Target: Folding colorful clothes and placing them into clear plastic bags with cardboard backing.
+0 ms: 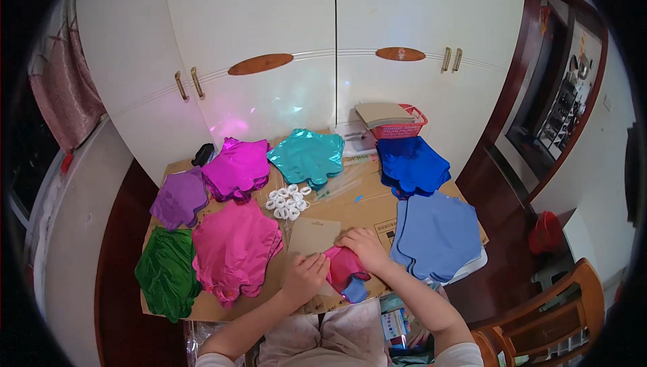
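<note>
Over the front middle of the cardboard, my left hand (pixel 308 276) and my right hand (pixel 364 248) pinch a folded bundle of foil balloons (pixel 345 264). The bundle is pink, with a light blue end hanging at its lower right. My left fingers close on its left side and my right fingers on its upper edge. Beneath the hands lies a beige card (pixel 314 233) with a hanging slot, partly covered. Left of my left hand lies a stack of flat pink foil balloons (pixel 236 252); a light blue stack (pixel 441 235) lies right of my right hand.
Around the cardboard (pixel 364 192) lie green (pixel 167 272), purple (pixel 178 198), magenta (pixel 236 167), teal (pixel 306 156) and dark blue stacks (pixel 412 163). Several white ribbon rolls (pixel 288 202) sit mid-table. A red basket (pixel 404 125) stands behind. A wooden chair (pixel 559 316) is at right.
</note>
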`<move>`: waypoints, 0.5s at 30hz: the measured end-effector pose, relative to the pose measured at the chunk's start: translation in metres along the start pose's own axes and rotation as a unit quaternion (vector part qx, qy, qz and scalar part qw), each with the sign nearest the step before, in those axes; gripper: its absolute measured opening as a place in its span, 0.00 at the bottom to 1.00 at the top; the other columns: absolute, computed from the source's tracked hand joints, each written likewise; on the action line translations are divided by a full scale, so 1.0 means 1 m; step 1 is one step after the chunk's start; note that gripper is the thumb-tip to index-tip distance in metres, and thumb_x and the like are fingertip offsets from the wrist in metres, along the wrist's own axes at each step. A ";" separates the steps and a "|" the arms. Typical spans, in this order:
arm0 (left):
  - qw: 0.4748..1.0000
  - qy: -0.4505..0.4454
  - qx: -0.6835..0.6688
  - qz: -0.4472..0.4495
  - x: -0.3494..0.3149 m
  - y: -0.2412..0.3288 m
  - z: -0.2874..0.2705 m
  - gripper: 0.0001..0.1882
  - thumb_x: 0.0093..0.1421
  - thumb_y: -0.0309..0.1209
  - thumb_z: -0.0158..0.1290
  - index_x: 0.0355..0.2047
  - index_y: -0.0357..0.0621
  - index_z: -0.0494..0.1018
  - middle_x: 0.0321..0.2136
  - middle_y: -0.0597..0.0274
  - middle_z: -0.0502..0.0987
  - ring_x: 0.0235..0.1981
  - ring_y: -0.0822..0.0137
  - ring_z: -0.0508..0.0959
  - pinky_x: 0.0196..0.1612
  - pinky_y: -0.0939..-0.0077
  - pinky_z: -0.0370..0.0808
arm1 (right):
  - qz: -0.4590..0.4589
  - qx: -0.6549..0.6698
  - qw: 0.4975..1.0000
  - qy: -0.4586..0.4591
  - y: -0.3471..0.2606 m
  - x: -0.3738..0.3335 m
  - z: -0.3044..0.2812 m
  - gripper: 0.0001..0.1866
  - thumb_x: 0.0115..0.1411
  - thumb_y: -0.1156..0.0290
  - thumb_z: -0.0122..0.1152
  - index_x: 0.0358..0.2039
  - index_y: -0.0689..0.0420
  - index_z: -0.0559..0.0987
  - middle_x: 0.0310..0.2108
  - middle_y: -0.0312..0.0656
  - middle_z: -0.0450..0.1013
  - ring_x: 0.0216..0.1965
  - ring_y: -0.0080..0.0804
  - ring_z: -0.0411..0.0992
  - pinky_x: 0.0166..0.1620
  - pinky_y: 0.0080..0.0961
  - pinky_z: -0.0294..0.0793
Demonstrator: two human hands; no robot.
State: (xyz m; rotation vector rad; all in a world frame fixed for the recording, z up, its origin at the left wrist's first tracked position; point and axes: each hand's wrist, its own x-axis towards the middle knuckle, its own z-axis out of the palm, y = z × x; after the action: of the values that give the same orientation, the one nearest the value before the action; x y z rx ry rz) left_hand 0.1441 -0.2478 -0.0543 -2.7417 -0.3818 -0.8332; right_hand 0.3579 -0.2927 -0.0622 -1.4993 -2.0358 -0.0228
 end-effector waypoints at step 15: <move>0.996 -0.073 0.055 0.001 -0.003 0.021 0.003 0.19 0.48 0.30 0.47 0.40 0.35 0.73 0.38 0.50 0.78 0.42 0.62 0.78 0.40 0.72 0.71 | -0.078 0.123 0.989 -0.036 0.015 -0.005 -0.009 0.21 0.50 0.70 0.54 0.47 0.53 0.74 0.50 0.42 0.69 0.52 0.40 0.66 0.53 0.34 0.63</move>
State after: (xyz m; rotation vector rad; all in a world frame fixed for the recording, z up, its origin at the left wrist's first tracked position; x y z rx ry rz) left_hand 0.1497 -0.2672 -0.0622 -2.7078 -0.4390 -0.5934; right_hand 0.3762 -0.2945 -0.0616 -1.2026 -2.1209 0.2153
